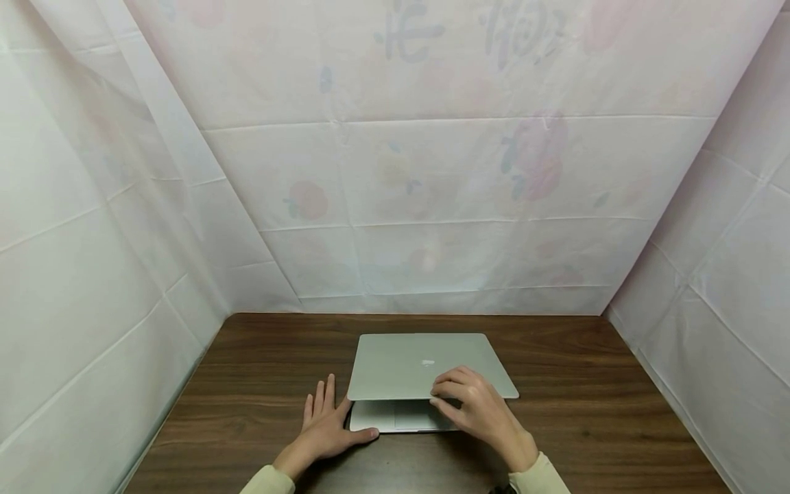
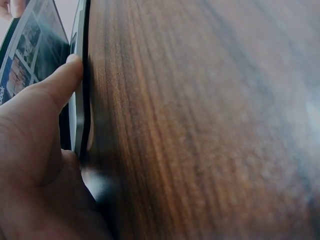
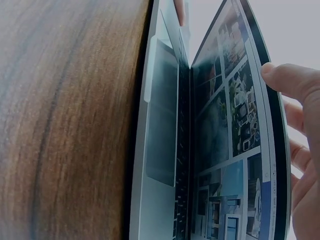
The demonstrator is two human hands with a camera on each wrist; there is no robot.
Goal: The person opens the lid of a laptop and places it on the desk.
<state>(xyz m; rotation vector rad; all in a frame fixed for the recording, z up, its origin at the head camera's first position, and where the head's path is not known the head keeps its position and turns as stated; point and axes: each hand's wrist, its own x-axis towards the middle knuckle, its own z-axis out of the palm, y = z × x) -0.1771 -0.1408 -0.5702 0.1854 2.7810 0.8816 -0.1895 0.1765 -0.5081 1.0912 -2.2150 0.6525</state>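
Observation:
A silver laptop (image 1: pixel 401 363) lies on the table with its lid partly raised, the front edge tilted up over the base (image 1: pixel 372 416). My right hand (image 1: pixel 480 406) pinches the lid's front edge right of the middle; in the right wrist view the thumb lies on the screen border and the fingers behind the lid. The lit screen (image 3: pixel 240 120) shows a grid of pictures above the trackpad (image 3: pixel 162 115). At the base's left front corner is my left hand (image 1: pixel 322 429), fingers spread and straight, its thumb resting on the front edge.
The dark wood-grain table (image 1: pixel 271 363) extends around the laptop on both sides. Pale printed sheets hang as a back wall (image 1: pixel 432 171) and side walls, meeting the table's far and side edges.

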